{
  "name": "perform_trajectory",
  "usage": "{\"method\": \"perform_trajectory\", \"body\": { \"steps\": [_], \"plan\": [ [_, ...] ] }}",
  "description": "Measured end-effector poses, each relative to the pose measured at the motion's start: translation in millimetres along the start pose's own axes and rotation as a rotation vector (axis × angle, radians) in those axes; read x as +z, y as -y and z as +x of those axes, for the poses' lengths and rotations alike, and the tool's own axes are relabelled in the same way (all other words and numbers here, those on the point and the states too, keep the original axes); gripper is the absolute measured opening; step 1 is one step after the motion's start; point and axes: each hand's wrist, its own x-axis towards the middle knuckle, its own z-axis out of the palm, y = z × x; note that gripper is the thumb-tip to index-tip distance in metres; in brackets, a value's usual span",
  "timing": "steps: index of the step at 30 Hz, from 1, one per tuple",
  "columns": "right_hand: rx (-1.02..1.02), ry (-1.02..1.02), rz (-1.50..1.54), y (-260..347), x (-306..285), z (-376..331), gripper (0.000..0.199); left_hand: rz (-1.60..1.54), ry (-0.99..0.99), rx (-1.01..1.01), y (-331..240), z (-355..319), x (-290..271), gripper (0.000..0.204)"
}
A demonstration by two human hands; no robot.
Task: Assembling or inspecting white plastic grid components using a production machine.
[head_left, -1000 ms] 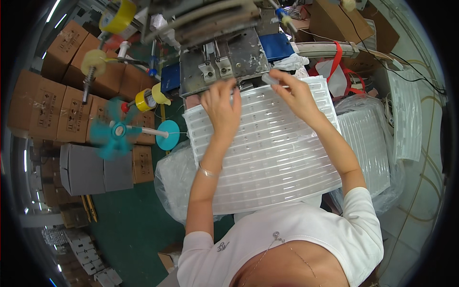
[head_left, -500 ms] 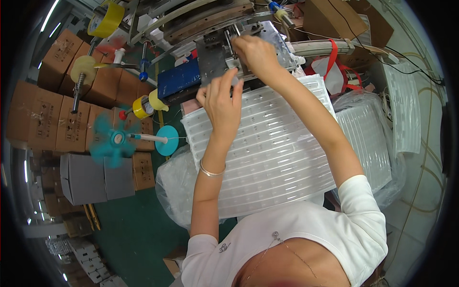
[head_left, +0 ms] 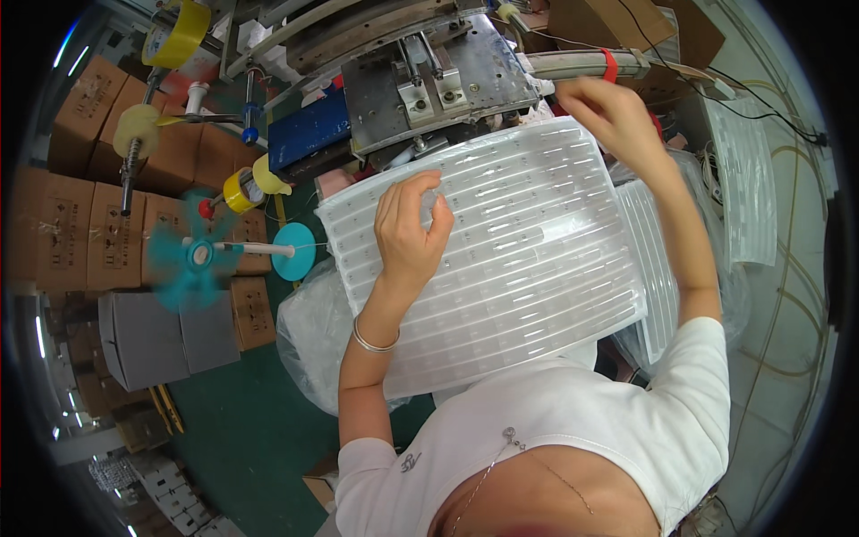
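Observation:
A white ribbed plastic tray (head_left: 510, 259) with rows of small pockets lies in front of me. My left hand (head_left: 412, 233) hovers over its far left part, fingers curved and thumb held apart from the forefinger. A greyish spot shows near the thumb tip, too small to make out. Beyond the tray is a metal machine bed (head_left: 376, 98) carrying a silver clamp fixture (head_left: 429, 94), which neither hand touches. My right hand (head_left: 613, 121) is raised past the tray's far right corner, near a red strap (head_left: 610, 64). Its fingers are bent and smeared by motion.
A blue box (head_left: 309, 134) sits left of the machine bed. Further left are a turquoise fan (head_left: 201, 253), yellow tape rolls (head_left: 237, 191) and stacked cartons (head_left: 67, 228). More ribbed trays (head_left: 651, 268) in clear plastic lie at the right, below a grey pipe (head_left: 577, 64).
Both hands have left the fixture. My left hand has come back over the tray, and my right hand has swung out to the right. The view has shifted slightly.

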Motion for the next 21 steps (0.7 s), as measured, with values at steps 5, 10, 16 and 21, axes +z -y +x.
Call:
{"method": "perform_trajectory", "body": {
  "steps": [5,10,16,21],
  "plan": [
    [-0.22,0.494,-0.331,-25,-1,-78,0.02,-0.125,0.065,-0.027,-16,5,12,0.015],
    [-0.184,0.565,-0.369,-61,22,-115,0.016,-0.185,0.168,0.017,-24,7,27,0.012],
    [-0.033,0.341,0.012,-19,13,-58,0.021,-0.018,0.261,-0.002,-18,5,23,0.011],
    [0.008,0.135,0.365,0,38,-29,0.023,0.103,0.38,-0.137,-5,-13,19,0.016]
  ]
}}
